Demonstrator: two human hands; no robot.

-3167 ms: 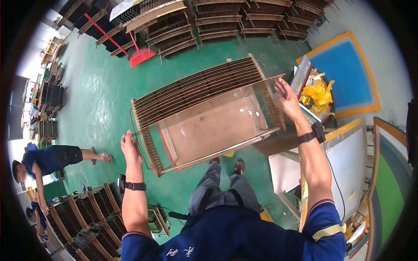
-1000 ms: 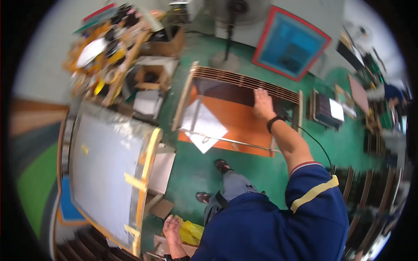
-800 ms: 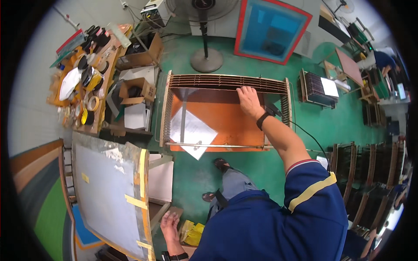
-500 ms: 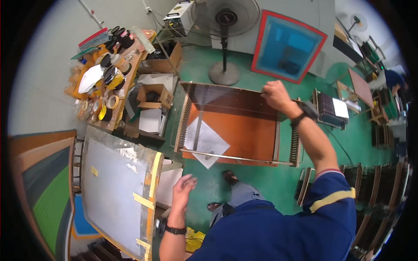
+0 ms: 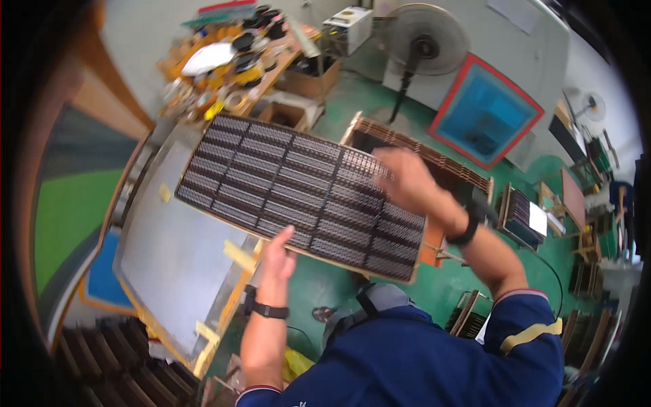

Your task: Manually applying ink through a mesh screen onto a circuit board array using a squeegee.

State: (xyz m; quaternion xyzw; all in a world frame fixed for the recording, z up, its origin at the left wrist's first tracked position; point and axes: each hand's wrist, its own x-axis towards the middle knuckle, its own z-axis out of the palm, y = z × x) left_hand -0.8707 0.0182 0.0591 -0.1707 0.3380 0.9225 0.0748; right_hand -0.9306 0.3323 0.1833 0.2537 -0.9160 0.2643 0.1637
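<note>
A long dark panel (image 5: 278, 186) with rows of small repeated metallic pieces, divided into blocks, is held up slantwise before me. My left hand (image 5: 279, 256) grips its near edge, the thumb lying along the top and the other fingers partly hidden. At the far edge, toward the right end, my right hand (image 5: 409, 178) closes on the panel; motion smears its fingers. Behind and partly beneath the panel stands a slotted rack (image 5: 427, 152), mostly covered by it. The left end of the panel overhangs a flat grey-topped table (image 5: 176, 237) edged with yellow tape.
A cluttered workbench (image 5: 278, 73) with jars and tape rolls stands at the far left. Beyond the rack are a standing fan (image 5: 424, 47) and a red-framed blue screen (image 5: 488, 112). More dark racks (image 5: 119, 363) stand at the lower left.
The dark panel is now up in front of me, over the rack and the table edge. My left hand has taken its near edge; my right hand has come nearer. The view has turned left.
</note>
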